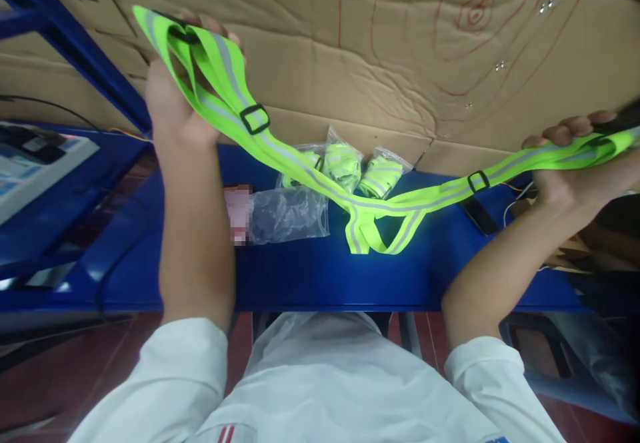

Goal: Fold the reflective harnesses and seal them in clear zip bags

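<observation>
A neon-yellow reflective vest of straps [300, 163], with grey stripes and black buckles, stretches between my two raised hands. My left hand [200, 106] is closed round looped straps at the upper left, its fingers partly behind the webbing. At the far right, my right hand [563, 146] grips the other end, fingers curled over the strap. The middle of the straps sags over the blue table [300, 280], where short loops hang down. Behind it lie packed reflective straps in clear bags [343, 163]. An opened clear plastic bag [290, 215] lies flat, left of the hanging loops.
A cardboard wall [310, 50] with red drawn lines stands behind the table. A dark phone [479, 215] lies near my right forearm. Blue metal framing [85, 43] rises at the left, beside a white box [40, 170]. Cables and a stool [537, 346] are at the right.
</observation>
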The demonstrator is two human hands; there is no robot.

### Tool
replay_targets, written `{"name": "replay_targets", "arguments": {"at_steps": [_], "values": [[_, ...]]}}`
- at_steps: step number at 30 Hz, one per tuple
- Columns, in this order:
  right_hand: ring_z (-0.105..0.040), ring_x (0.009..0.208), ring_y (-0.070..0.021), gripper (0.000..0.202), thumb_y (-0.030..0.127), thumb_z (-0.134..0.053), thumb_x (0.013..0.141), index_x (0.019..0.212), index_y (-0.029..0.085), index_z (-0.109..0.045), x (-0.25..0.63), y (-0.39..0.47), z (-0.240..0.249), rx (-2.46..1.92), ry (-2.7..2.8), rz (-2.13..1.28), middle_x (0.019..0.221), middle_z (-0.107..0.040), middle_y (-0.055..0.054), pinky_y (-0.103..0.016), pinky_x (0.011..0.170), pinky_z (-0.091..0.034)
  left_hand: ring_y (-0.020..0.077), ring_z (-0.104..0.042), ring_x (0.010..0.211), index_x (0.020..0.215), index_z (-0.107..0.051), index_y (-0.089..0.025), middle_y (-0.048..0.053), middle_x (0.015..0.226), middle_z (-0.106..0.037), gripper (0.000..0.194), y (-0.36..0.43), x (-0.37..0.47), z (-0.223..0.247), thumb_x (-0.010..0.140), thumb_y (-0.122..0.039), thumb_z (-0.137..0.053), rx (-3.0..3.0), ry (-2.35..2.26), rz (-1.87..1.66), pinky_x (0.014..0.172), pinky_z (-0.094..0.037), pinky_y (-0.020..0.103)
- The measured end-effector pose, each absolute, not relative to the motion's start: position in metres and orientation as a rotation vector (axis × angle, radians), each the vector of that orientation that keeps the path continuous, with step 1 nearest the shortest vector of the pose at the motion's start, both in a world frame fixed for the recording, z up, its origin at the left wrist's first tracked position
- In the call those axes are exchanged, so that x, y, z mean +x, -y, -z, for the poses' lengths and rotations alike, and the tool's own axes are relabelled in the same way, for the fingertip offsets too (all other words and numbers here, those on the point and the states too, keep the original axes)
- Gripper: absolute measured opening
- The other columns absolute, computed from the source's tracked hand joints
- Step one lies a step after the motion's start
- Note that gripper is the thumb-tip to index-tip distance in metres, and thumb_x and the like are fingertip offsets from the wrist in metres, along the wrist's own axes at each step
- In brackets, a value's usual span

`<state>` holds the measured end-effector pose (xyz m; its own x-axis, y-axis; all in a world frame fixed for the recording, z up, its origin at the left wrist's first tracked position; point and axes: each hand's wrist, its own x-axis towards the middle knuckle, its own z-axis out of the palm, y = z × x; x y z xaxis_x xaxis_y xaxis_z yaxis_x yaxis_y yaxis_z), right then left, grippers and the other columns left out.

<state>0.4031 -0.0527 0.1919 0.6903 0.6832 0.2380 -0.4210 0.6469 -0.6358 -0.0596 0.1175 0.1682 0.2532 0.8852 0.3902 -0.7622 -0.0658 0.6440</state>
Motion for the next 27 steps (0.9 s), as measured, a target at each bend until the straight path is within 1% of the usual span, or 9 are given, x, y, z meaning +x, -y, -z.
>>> {"name": "replay_targets", "arguments": {"at_steps": [2, 6, 11, 14, 16, 18, 20, 24, 27], "values": [[-0.051, 0.06, -0.0127, 0.054, 0.061, -0.04, 0.1, 0.071, 0.02, -0.062, 0.407, 0.053, -0.188, -0.634, 0.79, -0.626, 0.074, -0.042, 0.003, -0.034, 0.06, -0.046, 0.01, -0.064, 0.087, 0.098, -0.06, -0.024, -0.007, 0.082, -0.068, 0.054, -0.121, -0.06, -0.166, 0.117, -0.032, -0.01, 0.989, -0.204, -1.369, 0.084, -0.054, 0.027], [-0.062, 0.08, -0.0198, 0.047, 0.06, -0.051, 0.092, 0.09, 0.018, -0.073, 0.415, 0.047, -0.181, -0.751, 1.048, -0.578, 0.092, -0.055, -0.005, -0.036, 0.068, -0.051, 0.0094, -0.051, 0.058, 0.095, -0.057, -0.02, -0.007, 0.063, -0.05, 0.027, -0.129, -0.057, -0.16, 0.107, -0.007, -0.037, 1.145, -0.343, -1.574, 0.056, -0.046, 0.019], [-0.058, 0.069, -0.0166, 0.031, 0.035, -0.053, 0.085, 0.084, 0.015, -0.077, 0.411, 0.039, -0.178, -0.959, 1.042, -0.368, 0.087, -0.066, -0.01, -0.029, 0.059, -0.044, 0.006, -0.052, 0.056, 0.084, -0.058, -0.017, -0.004, 0.065, -0.042, 0.037, -0.128, -0.054, -0.162, 0.104, -0.002, -0.032, 1.123, -0.332, -1.688, 0.056, -0.043, 0.014], [-0.065, 0.084, -0.0175, 0.008, 0.023, -0.066, 0.082, 0.08, 0.018, -0.072, 0.402, 0.044, -0.176, -1.172, 1.069, -0.368, 0.097, -0.071, -0.006, -0.032, 0.079, -0.053, 0.0071, -0.056, 0.061, 0.089, -0.057, -0.016, -0.003, 0.071, -0.046, 0.034, -0.125, -0.057, -0.163, 0.106, -0.004, -0.03, 1.123, -0.285, -1.643, 0.061, -0.046, 0.017], [-0.064, 0.082, -0.0173, 0.007, 0.02, -0.073, 0.079, 0.073, 0.018, -0.068, 0.397, 0.05, -0.176, -1.411, 1.096, -0.266, 0.084, -0.066, -0.002, -0.034, 0.087, -0.053, 0.01, -0.057, 0.066, 0.093, -0.057, -0.019, -0.002, 0.075, -0.054, 0.031, -0.124, -0.06, -0.163, 0.108, -0.009, -0.032, 1.157, -0.28, -1.555, 0.06, -0.047, 0.021], [-0.056, 0.07, -0.0149, 0.008, 0.019, -0.076, 0.076, 0.071, 0.018, -0.07, 0.395, 0.055, -0.177, -1.622, 1.103, -0.111, 0.071, -0.058, 0.002, -0.035, 0.081, -0.051, 0.011, -0.055, 0.07, 0.096, -0.057, -0.021, -0.002, 0.078, -0.06, 0.032, -0.125, -0.063, -0.163, 0.109, -0.013, -0.03, 1.175, -0.333, -1.443, 0.056, -0.046, 0.022], [-0.047, 0.062, -0.013, 0.002, 0.018, -0.077, 0.074, 0.074, 0.018, -0.076, 0.397, 0.055, -0.177, -1.657, 1.1, 0.015, 0.066, -0.055, 0.004, -0.034, 0.072, -0.046, 0.0102, -0.052, 0.077, 0.095, -0.057, -0.021, -0.004, 0.08, -0.064, 0.037, -0.127, -0.066, -0.165, 0.109, -0.015, -0.023, 1.179, -0.407, -1.386, 0.063, -0.051, 0.022], [-0.047, 0.062, -0.0125, 0.015, 0.012, -0.073, 0.072, 0.083, 0.018, -0.08, 0.412, 0.047, -0.173, -1.403, 1.119, 0.019, 0.072, -0.061, 0.001, -0.032, 0.07, -0.039, 0.0112, -0.058, 0.103, 0.096, -0.057, -0.02, -0.004, 0.095, -0.07, 0.034, -0.129, -0.066, -0.167, 0.102, -0.023, -0.025, 1.204, -0.437, -1.342, 0.105, -0.059, 0.035], [-0.048, 0.063, -0.013, 0.019, 0.009, -0.061, 0.077, 0.09, 0.019, -0.07, 0.429, 0.042, -0.169, -1.42, 1.057, -0.099, 0.081, -0.061, 0.0, -0.029, 0.064, -0.035, 0.0165, -0.063, 0.108, 0.101, -0.059, -0.019, -0.002, 0.099, -0.071, 0.053, -0.126, -0.064, -0.167, 0.109, -0.045, -0.013, 1.223, -0.529, -1.329, 0.109, -0.059, 0.047]]}}
